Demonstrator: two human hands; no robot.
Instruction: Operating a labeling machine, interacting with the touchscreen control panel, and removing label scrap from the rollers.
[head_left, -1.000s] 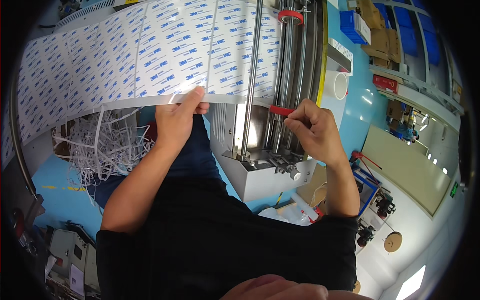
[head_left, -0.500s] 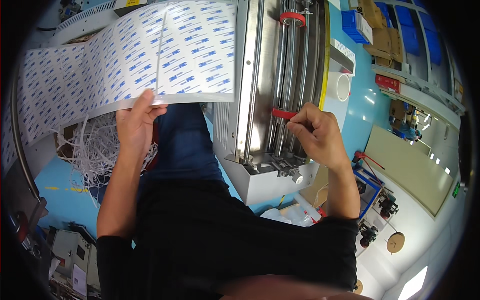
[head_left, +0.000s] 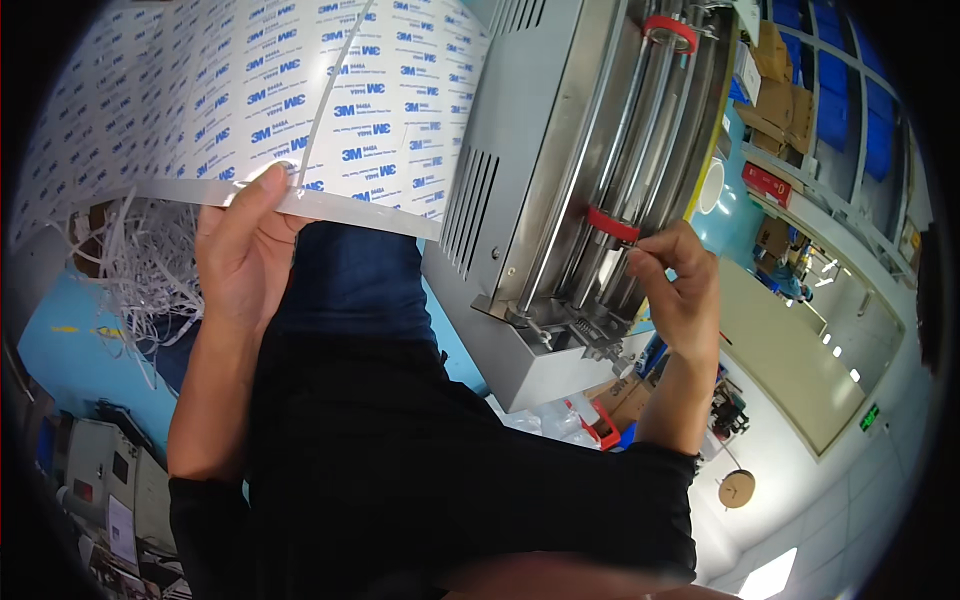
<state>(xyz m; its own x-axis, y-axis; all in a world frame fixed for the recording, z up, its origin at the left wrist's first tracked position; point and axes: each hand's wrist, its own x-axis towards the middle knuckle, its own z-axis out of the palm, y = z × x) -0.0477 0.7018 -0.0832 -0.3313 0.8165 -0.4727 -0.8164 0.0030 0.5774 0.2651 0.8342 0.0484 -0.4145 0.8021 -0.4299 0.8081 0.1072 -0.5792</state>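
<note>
Lifting the printed white sheet (head_left: 250, 110) leftward off the grey machine (head_left: 560, 200), our left hand (head_left: 240, 250) pinches its edge — our right hand (head_left: 680, 290) grips the red collar (head_left: 612, 224) — rollers now uncovered.

Head camera, single fisheye view — worn on the person's head, facing steeply down the torso, upright and unmirrored. Close range: both forearms rise from the lower edge, left hand (head_left: 240, 250) at a printed sheet (head_left: 260, 100), right hand (head_left: 680, 290) at a grey roller machine (head_left: 560, 200). Straight edges bow toward the dark rim — no second view shown.
</note>
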